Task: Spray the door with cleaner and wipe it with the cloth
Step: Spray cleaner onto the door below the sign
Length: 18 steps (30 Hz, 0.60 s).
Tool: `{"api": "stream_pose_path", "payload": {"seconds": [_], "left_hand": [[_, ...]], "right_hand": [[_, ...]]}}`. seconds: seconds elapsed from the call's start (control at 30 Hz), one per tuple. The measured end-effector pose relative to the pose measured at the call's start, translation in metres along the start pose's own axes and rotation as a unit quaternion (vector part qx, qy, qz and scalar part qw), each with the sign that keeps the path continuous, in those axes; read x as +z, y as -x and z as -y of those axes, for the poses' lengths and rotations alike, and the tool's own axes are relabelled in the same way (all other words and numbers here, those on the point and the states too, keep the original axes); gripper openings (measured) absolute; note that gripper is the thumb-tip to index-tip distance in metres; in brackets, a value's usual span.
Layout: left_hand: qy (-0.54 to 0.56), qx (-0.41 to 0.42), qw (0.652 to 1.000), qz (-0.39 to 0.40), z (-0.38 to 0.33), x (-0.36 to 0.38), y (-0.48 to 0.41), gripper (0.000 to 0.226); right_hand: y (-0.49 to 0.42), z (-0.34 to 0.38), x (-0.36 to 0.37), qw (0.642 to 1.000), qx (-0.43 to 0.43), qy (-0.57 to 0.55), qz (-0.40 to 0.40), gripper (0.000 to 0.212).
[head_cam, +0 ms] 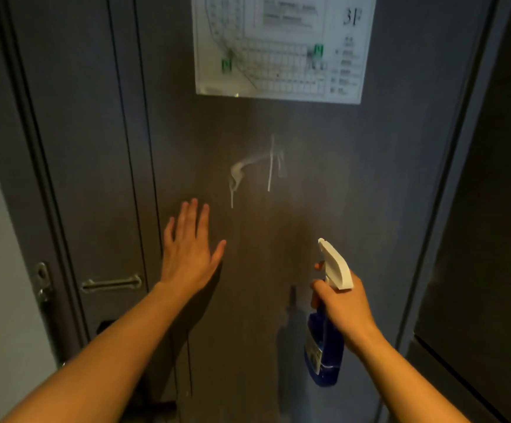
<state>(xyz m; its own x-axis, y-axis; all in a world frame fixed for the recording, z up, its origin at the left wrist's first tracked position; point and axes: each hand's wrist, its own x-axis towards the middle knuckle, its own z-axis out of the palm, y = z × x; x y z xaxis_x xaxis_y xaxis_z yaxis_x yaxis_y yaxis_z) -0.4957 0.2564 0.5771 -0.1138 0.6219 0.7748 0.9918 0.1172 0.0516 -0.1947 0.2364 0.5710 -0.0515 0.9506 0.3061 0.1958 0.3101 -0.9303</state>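
Note:
A dark grey door (355,178) fills the view in front of me. White foam streaks of cleaner (248,166) run down its middle, just below a posted sheet. My right hand (344,306) grips a blue spray bottle (324,346) by its neck, a finger on the trigger, the white nozzle pointing up at the door. My left hand (190,248) is flat with fingers spread, at or close to the door surface left of the foam. No cloth is in view.
A white floor-plan sheet (281,47) marked 3F hangs high on the door. A metal pull handle (110,283) and a latch plate (43,282) sit on the left frame. A light wall lies at far left, a dark panel at right.

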Motion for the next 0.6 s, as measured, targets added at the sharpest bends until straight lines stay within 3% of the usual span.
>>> {"api": "stream_pose_path", "payload": {"seconds": [0.2, 0.6], "left_hand": [[-0.066, -0.008, 0.997, -0.025, 0.028, -0.008, -0.077, 0.092], [-0.125, -0.013, 0.991, -0.051, 0.038, 0.016, -0.085, 0.096]], "right_hand": [[-0.037, 0.069, 0.026, 0.996, -0.024, -0.070, 0.042, 0.024], [-0.070, 0.127, 0.047, 0.994, -0.070, -0.060, 0.067, 0.013]]}}
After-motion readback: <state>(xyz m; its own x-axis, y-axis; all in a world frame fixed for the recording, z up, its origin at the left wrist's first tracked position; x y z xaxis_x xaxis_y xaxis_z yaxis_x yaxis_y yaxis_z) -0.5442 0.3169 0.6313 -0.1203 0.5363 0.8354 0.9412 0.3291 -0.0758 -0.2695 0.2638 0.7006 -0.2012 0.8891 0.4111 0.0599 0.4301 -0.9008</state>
